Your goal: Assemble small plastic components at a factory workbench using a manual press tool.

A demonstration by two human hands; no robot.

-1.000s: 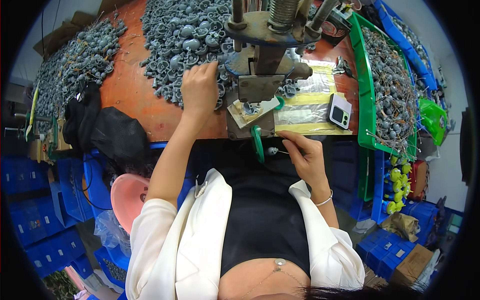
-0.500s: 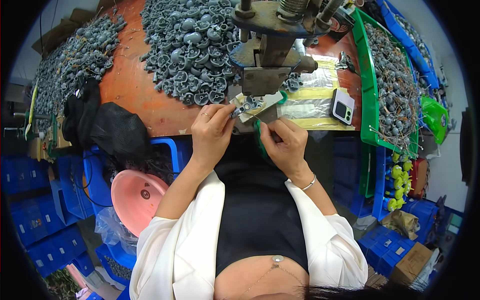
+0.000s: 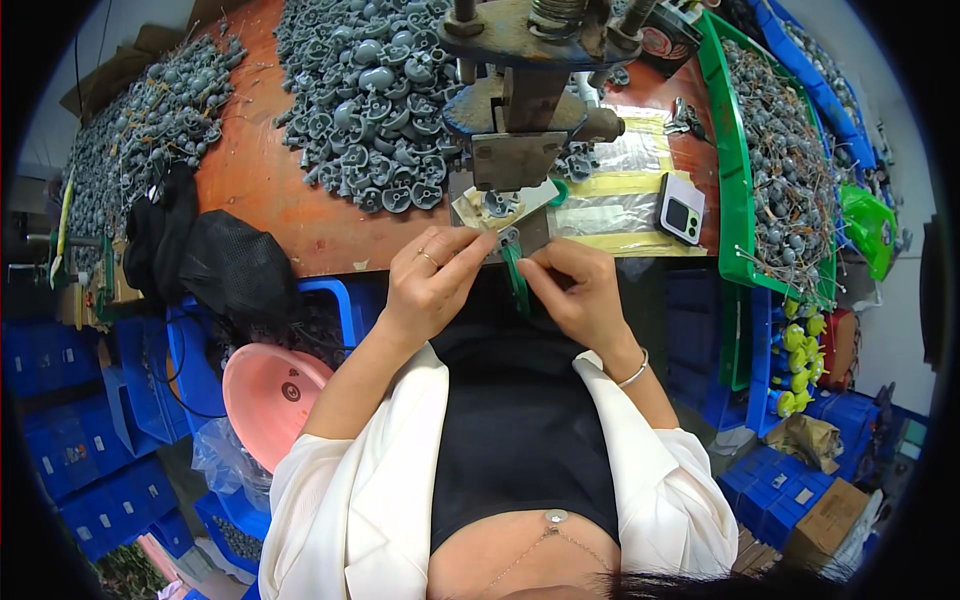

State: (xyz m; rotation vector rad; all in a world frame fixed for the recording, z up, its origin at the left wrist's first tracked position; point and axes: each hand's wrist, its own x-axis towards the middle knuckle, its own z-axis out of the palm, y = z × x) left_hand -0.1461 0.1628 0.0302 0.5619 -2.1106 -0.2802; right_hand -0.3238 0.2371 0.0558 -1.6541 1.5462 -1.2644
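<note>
Small grey part (image 3: 508, 237) is at the near edge of the bench (image 3: 250, 130); clock centred on it. Left hand (image 3: 428, 280) at 8: grip together, thumb and fingertip pinched on the part. Right hand (image 3: 577, 287) at 4, fingers bunched beside the green loop (image 3: 513, 272), which hangs at 6; can't tell if its grip is closed on anything. Press (image 3: 517, 160) at 12, grey shells (image 3: 385, 100) toward 10–11. Part looks light, stiff, a bit slippery, probably hard plastic; best pinched by its outer rim.
</note>
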